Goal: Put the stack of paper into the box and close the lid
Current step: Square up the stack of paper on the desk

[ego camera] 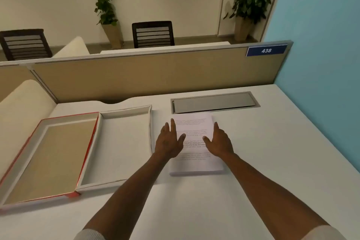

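A stack of printed white paper (194, 160) lies flat on the white desk, right of centre. My left hand (169, 141) hovers over the stack's left edge with fingers spread, holding nothing. My right hand (219, 141) is over the right edge, fingers also apart and empty. To the left stands the open box: its white tray (124, 142) is empty, and the red-edged lid (48, 154) lies folded open flat beside it, brown inside facing up.
A grey cable hatch (214, 102) is set into the desk just behind the paper. A beige partition (152, 72) bounds the desk's far side and a blue wall (327, 64) its right. Bare desk surface (282, 142) extends right of the stack.
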### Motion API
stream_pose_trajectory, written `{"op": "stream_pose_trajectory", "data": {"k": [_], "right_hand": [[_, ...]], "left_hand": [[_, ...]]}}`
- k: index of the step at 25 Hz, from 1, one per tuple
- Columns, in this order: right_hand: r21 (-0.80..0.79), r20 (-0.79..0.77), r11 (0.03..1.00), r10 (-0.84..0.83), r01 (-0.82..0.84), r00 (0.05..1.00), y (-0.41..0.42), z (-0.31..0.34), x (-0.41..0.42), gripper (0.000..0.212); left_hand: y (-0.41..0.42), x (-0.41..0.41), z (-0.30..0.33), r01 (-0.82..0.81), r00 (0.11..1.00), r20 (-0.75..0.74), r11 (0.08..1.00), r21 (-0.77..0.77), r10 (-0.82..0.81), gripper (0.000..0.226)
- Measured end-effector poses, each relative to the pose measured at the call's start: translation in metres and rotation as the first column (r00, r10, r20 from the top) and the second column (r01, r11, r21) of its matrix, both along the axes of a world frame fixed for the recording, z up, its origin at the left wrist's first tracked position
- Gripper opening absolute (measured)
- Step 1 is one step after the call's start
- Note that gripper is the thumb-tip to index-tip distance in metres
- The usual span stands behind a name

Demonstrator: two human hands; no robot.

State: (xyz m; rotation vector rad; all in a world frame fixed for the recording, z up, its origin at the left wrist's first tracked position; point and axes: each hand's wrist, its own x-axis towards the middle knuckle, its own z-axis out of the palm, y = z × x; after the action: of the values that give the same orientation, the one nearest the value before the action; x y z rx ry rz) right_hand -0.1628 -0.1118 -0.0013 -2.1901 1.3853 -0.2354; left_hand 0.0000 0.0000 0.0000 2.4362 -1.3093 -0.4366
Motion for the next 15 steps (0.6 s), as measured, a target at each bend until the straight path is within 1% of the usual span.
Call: {"op": "stream_pose_trajectory", "data": {"k": [2, 4, 5, 6, 8, 10, 11, 12, 14, 15], "right_hand": [[0.06, -0.109, 0.998, 0.025, -0.019, 0.994, -0.001, -0.009, -0.003, 0.073], [0.099, -0.185, 0.994, 0.058, -0.04, 0.981, 0.0, -0.021, -0.009, 0.065], [0.105, -0.199, 0.994, 0.062, -0.042, 0.978, 0.001, -0.024, -0.01, 0.065], [0.102, -0.201, 0.994, 0.066, -0.046, 0.977, 0.002, -0.027, -0.01, 0.065], [0.101, -0.188, 0.994, 0.053, -0.034, 0.981, 0.0, -0.029, -0.006, 0.065], [0.107, -0.194, 0.994, 0.041, -0.02, 0.98, -0.001, -0.032, -0.003, 0.066], [0.105, -0.203, 0.994, 0.041, -0.02, 0.978, 0.0, -0.034, -0.002, 0.066], [0.102, -0.209, 0.994, 0.048, -0.027, 0.977, -0.001, -0.036, -0.001, 0.065], [0.093, -0.207, 0.995, 0.06, -0.041, 0.976, -0.003, -0.039, -0.002, 0.064], [0.087, -0.208, 0.995, 0.066, -0.049, 0.976, -0.004, -0.04, -0.002, 0.064]], "left_hand": [[-0.002, 0.001, -0.008, -0.101, 0.99, -0.094, 0.993, 0.065, 0.107, 0.076], [0.0, 0.002, -0.02, -0.153, 0.982, -0.086, 0.976, 0.157, 0.168, 0.074], [0.0, 0.001, -0.026, -0.145, 0.982, -0.088, 0.968, 0.206, 0.166, 0.074], [0.001, -0.002, -0.028, -0.148, 0.979, -0.107, 0.964, 0.221, 0.175, 0.074], [-0.003, -0.006, -0.036, -0.195, 0.964, -0.145, 0.962, 0.192, 0.224, 0.074], [-0.009, -0.01, -0.04, -0.291, 0.925, -0.213, 0.947, 0.139, 0.315, 0.074], [-0.014, -0.012, -0.04, -0.368, 0.877, -0.288, 0.923, 0.117, 0.386, 0.073], [-0.019, -0.014, -0.038, -0.459, 0.8, -0.382, 0.882, 0.107, 0.462, 0.069], [-0.031, -0.012, -0.03, -0.625, 0.592, -0.57, 0.771, 0.123, 0.57, 0.055], [-0.035, -0.008, -0.026, -0.674, 0.508, -0.632, 0.727, 0.132, 0.585, 0.047]]}}
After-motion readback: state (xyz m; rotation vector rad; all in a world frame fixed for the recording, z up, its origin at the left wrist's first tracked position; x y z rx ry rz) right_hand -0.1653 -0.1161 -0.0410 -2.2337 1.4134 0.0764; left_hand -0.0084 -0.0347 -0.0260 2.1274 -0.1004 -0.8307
